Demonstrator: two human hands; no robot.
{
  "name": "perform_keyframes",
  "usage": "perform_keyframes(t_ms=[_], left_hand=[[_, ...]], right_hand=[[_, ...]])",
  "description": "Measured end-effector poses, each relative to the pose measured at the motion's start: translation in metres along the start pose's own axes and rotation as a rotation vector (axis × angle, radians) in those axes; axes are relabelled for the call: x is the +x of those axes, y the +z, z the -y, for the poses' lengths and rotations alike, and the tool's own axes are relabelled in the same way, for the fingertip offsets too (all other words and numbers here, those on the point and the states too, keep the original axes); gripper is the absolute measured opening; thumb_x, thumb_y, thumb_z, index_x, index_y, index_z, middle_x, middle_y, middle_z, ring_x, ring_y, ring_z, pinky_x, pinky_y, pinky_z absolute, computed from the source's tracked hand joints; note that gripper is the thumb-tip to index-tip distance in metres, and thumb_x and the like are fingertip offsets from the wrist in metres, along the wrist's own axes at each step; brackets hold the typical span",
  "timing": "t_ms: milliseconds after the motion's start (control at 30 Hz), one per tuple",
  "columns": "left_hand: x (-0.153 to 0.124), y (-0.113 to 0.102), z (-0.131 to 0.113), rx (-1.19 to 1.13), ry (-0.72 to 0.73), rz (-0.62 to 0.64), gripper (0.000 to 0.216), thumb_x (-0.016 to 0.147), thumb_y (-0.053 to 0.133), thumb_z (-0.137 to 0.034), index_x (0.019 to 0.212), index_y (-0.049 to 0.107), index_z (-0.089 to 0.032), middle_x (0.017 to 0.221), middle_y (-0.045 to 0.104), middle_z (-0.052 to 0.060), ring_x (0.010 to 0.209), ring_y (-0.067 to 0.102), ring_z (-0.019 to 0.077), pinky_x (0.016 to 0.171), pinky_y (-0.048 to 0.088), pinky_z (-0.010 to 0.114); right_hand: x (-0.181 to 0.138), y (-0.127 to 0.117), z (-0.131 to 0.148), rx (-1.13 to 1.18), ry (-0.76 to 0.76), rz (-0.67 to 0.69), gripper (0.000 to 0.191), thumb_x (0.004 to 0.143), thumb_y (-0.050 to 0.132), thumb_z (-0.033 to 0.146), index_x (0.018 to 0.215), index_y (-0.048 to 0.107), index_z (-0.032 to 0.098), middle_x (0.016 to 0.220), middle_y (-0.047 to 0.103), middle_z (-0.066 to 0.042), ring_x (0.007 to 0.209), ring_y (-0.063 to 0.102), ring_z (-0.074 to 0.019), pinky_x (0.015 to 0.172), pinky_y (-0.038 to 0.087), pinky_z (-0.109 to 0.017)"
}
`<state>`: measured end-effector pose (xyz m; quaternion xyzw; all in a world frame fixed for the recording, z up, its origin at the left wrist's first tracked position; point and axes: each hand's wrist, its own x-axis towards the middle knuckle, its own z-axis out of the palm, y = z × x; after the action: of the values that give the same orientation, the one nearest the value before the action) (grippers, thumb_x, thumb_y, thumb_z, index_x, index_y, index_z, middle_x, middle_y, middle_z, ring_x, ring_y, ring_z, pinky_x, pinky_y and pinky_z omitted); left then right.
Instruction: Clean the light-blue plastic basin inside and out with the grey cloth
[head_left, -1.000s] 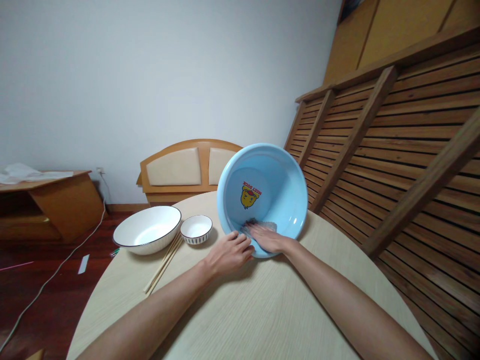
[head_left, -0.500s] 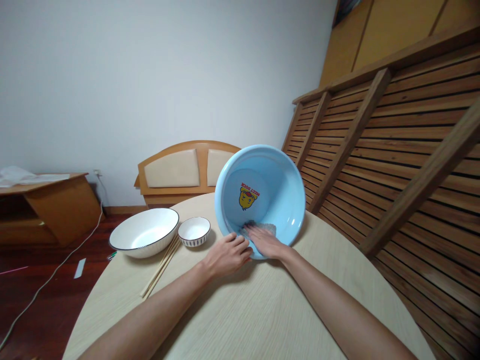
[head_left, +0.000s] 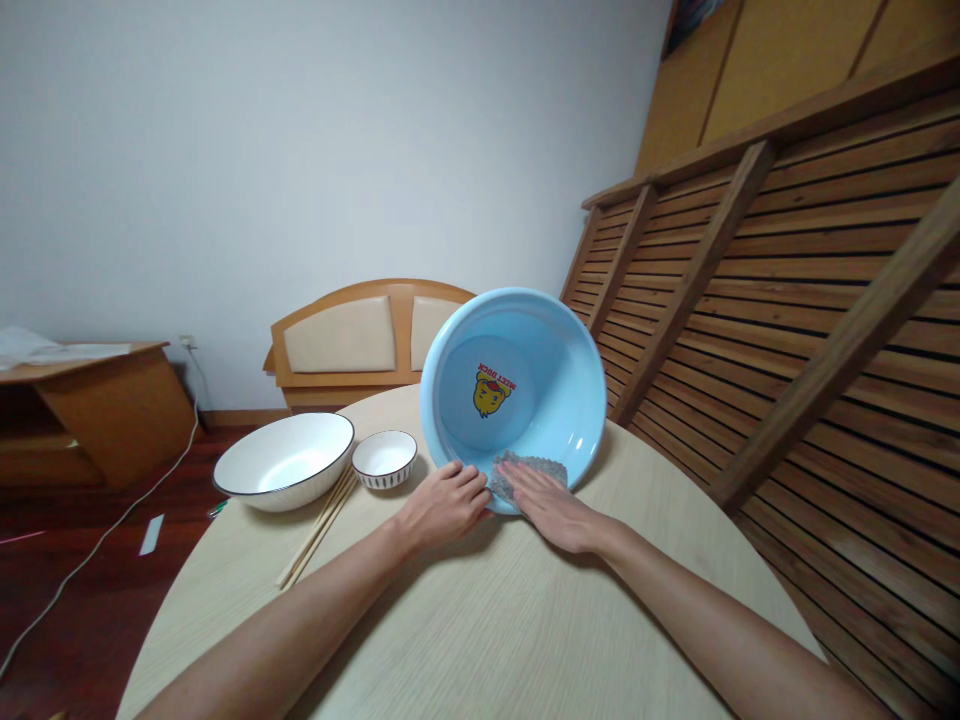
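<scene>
A light-blue plastic basin (head_left: pixel 559 360) stands tilted on its side, its inside facing me, with a yellow duck print (head_left: pixel 491 395) on its bottom. My left hand (head_left: pixel 448 503) is closed over the lower left of its rim; the thumb is hidden. On the basin's lower inner wall, close to the rim, lies a grey cloth (head_left: pixel 551 468). My right hand (head_left: pixel 547 505) rests flat on this cloth, fingers stretched out and pressing it against the plastic. Left of my left hand are a small white bowl with dark stripes (head_left: pixel 385 478) and several wooden chopsticks (head_left: pixel 319 532).
A large white bowl with a dark rim (head_left: pixel 285 462) stands at the left of the round wooden table (head_left: pixel 480 640). Beyond the table is a wooden headboard (head_left: pixel 341 335). A slatted wooden frame (head_left: pixel 750 310) leans at the right, and a cable (head_left: pixel 112 545) runs over the floor at the left.
My right hand and the cloth have slid right and towards me, from deeper in the basin to near its rim. My left hand stays on the rim. The view has shifted slightly.
</scene>
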<state>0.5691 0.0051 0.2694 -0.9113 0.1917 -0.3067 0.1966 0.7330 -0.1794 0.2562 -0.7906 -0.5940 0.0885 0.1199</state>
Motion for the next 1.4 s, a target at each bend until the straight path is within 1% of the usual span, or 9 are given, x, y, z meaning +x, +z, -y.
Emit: perform_keyframes(t_ms=[200, 400, 600, 767, 867, 1033, 1133, 1200, 1400], left_hand=[[0.000, -0.001, 0.001, 0.018, -0.002, 0.019, 0.019, 0.102, 0.059, -0.033, 0.093, 0.060, -0.017, 0.088, 0.065, 0.005, 0.088, 0.058, 0.0201, 0.075, 0.038, 0.036], [-0.004, 0.003, 0.003, 0.029, 0.001, -0.034, 0.018, 0.101, 0.059, -0.032, 0.095, 0.058, -0.016, 0.090, 0.066, 0.006, 0.091, 0.060, 0.0214, 0.077, 0.038, 0.035], [-0.004, 0.008, 0.003, 0.038, 0.006, -0.041, 0.021, 0.103, 0.054, -0.034, 0.090, 0.057, -0.018, 0.087, 0.066, 0.005, 0.086, 0.059, 0.0201, 0.076, 0.037, 0.035], [-0.002, 0.007, 0.003, 0.036, -0.009, -0.040, 0.021, 0.103, 0.053, -0.034, 0.090, 0.057, -0.019, 0.087, 0.066, 0.004, 0.084, 0.059, 0.0197, 0.076, 0.037, 0.035], [0.002, 0.005, 0.010, 0.034, 0.016, -0.040, 0.021, 0.102, 0.054, -0.034, 0.090, 0.057, -0.018, 0.086, 0.066, 0.005, 0.084, 0.059, 0.0198, 0.075, 0.037, 0.035], [0.012, 0.008, 0.025, 0.049, 0.070, -0.155, 0.028, 0.101, 0.055, -0.040, 0.083, 0.059, -0.019, 0.081, 0.065, 0.004, 0.080, 0.058, 0.0191, 0.074, 0.036, 0.035], [0.012, 0.014, 0.026, 0.069, 0.059, -0.276, 0.037, 0.104, 0.051, -0.042, 0.076, 0.058, -0.019, 0.073, 0.062, 0.003, 0.075, 0.056, 0.0178, 0.072, 0.035, 0.035], [0.009, 0.016, 0.025, 0.086, 0.038, -0.332, 0.038, 0.106, 0.050, -0.037, 0.073, 0.056, -0.019, 0.070, 0.060, 0.001, 0.071, 0.054, 0.0166, 0.070, 0.033, 0.034], [0.004, 0.014, 0.022, 0.133, -0.018, -0.361, 0.037, 0.106, 0.049, -0.030, 0.072, 0.056, -0.020, 0.067, 0.060, 0.001, 0.071, 0.054, 0.0162, 0.072, 0.033, 0.034]], right_hand=[[0.013, 0.003, -0.002, -0.084, 0.100, -0.022, 0.060, 0.107, 0.017, 0.039, 0.164, 0.025, 0.021, 0.170, 0.023, -0.007, 0.157, 0.017, -0.0269, 0.126, 0.018, -0.055], [0.030, 0.010, 0.011, 0.027, -0.042, -0.064, 0.059, 0.108, 0.016, 0.038, 0.164, 0.025, 0.021, 0.168, 0.027, -0.007, 0.155, 0.023, -0.0234, 0.126, 0.022, -0.050], [0.065, 0.010, -0.003, -0.043, -0.153, -0.098, 0.057, 0.108, 0.017, 0.033, 0.161, 0.035, 0.018, 0.164, 0.037, -0.009, 0.152, 0.033, -0.0214, 0.125, 0.028, -0.045], [0.086, 0.014, -0.015, -0.069, -0.162, -0.115, 0.054, 0.107, 0.025, 0.028, 0.156, 0.045, 0.017, 0.161, 0.043, -0.010, 0.151, 0.035, -0.0244, 0.124, 0.029, -0.048], [0.091, 0.015, -0.020, -0.057, -0.140, -0.120, 0.054, 0.107, 0.024, 0.028, 0.155, 0.045, 0.016, 0.161, 0.043, -0.010, 0.150, 0.037, -0.0244, 0.124, 0.030, -0.047], [0.095, 0.017, -0.025, -0.019, -0.091, -0.155, 0.054, 0.108, 0.024, 0.033, 0.157, 0.040, 0.017, 0.162, 0.041, -0.012, 0.148, 0.040, -0.0279, 0.120, 0.036, -0.049], [0.096, 0.022, -0.024, 0.004, -0.109, -0.173, 0.054, 0.108, 0.026, 0.034, 0.155, 0.045, 0.015, 0.161, 0.043, -0.014, 0.148, 0.040, -0.0289, 0.122, 0.033, -0.051], [0.094, 0.025, -0.022, 0.020, -0.132, -0.179, 0.054, 0.108, 0.026, 0.034, 0.153, 0.047, 0.014, 0.160, 0.044, -0.015, 0.148, 0.040, -0.0297, 0.123, 0.031, -0.052], [0.076, 0.022, -0.014, 0.109, -0.233, -0.178, 0.058, 0.109, 0.018, 0.041, 0.161, 0.035, 0.020, 0.164, 0.038, -0.009, 0.151, 0.035, -0.0214, 0.125, 0.029, -0.047]])
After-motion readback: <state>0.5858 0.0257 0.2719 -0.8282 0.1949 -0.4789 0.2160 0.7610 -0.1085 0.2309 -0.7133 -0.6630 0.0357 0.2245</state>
